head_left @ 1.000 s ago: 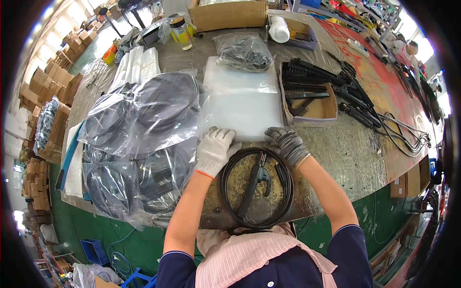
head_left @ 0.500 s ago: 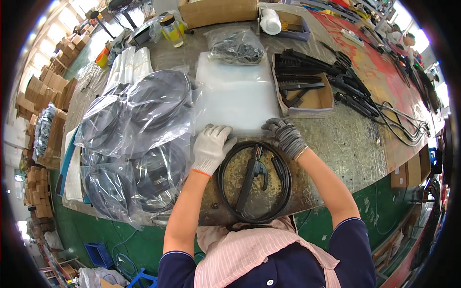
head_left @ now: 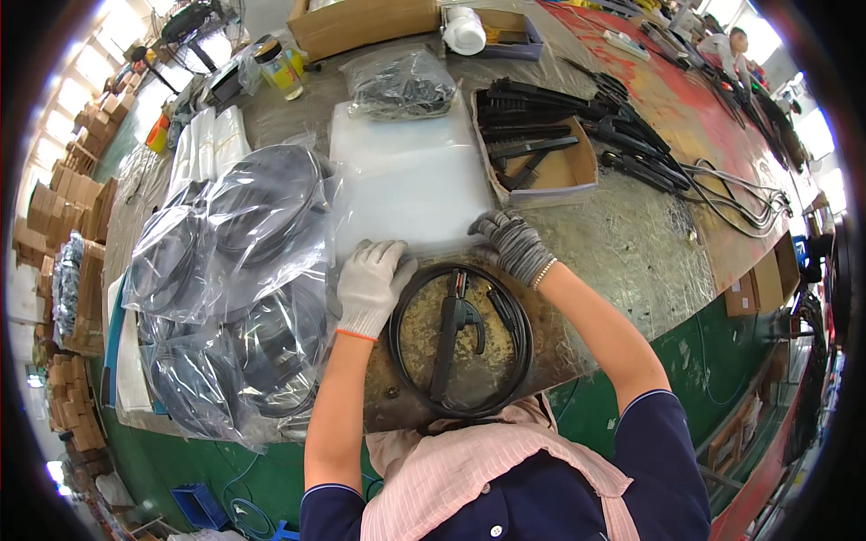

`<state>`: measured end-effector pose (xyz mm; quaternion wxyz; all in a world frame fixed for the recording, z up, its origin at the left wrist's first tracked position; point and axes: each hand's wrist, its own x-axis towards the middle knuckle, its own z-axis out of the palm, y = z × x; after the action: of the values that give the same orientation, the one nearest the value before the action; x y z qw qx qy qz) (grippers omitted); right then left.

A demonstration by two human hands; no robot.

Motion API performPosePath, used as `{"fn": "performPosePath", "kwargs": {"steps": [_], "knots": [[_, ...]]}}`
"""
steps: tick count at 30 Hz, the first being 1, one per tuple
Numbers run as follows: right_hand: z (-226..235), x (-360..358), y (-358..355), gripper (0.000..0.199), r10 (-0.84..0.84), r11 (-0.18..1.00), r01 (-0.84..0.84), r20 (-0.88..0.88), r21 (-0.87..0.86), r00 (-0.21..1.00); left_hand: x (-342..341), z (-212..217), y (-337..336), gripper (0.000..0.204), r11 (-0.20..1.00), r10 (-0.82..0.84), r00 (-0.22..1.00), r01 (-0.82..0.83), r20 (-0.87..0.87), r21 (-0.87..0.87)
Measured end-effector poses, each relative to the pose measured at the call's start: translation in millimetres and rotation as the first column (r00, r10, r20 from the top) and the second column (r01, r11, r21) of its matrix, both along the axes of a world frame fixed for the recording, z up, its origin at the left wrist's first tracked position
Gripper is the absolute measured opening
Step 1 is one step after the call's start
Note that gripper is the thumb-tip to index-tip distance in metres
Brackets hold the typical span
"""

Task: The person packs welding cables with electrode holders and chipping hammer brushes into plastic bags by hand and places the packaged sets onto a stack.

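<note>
In front of me lies a stack of clear plastic bags. My left hand, in a white knit glove with an orange cuff, rests at the stack's near left corner, thumb apart from the fingers. At the near right corner, my right hand, in a grey striped glove, has its fingers closed over the bag edge, the thumb partly hidden. Between my forearms sits a coiled black cable. Inside the ring is a black welding electrode holder.
Bagged cable coils pile up on the left. A bag of black parts lies on the stack's far end. To the right stand an open carton of black handles and loose black tools. A lidded jar stands farther back.
The whole view has shifted, so the table's things appear farther left. Both hands stay at the near edge of the bag stack, and the coil has not moved on the table.
</note>
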<state>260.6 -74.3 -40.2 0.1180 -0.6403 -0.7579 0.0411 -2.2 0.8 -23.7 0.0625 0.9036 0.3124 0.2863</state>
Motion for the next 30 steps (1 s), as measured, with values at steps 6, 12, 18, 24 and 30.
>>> {"fn": "performPosePath", "kwargs": {"steps": [6, 12, 18, 24, 30], "knots": [[-15.0, 7.8, -5.2, 0.027, 0.046, 0.987, -0.047, 0.01, 0.156, 0.999, 2.2, -0.8, -0.3, 0.026, 0.999, 0.016, 0.999, -0.017, -0.034, -0.028], [-6.0, -2.7, 1.4, 0.022, 0.005, 0.996, -0.028, 0.251, 0.086, 0.968, 2.5, 1.9, -0.9, 0.026, 1.0, 0.015, 1.0, -0.014, 0.004, -0.019], [-3.0, 8.5, -8.0, 0.033, 0.086, 0.987, -0.084, -0.009, 0.138, 0.996, 1.1, -0.3, 1.4, 0.021, 0.999, -0.004, 1.0, 0.005, 0.012, -0.043], [-7.1, 1.3, -15.9, 0.019, 0.087, 0.946, -0.177, 0.315, 0.27, 0.945, 4.3, 3.0, 3.5, 0.02, 0.994, 0.023, 1.0, -0.023, -0.001, -0.104], [17.0, -2.7, 4.1, 0.009, -0.018, 0.995, -0.008, 0.263, 0.098, 0.965, 6.7, 12.4, -0.7, 0.024, 0.996, 0.002, 1.0, -0.003, -0.003, -0.087]]}}
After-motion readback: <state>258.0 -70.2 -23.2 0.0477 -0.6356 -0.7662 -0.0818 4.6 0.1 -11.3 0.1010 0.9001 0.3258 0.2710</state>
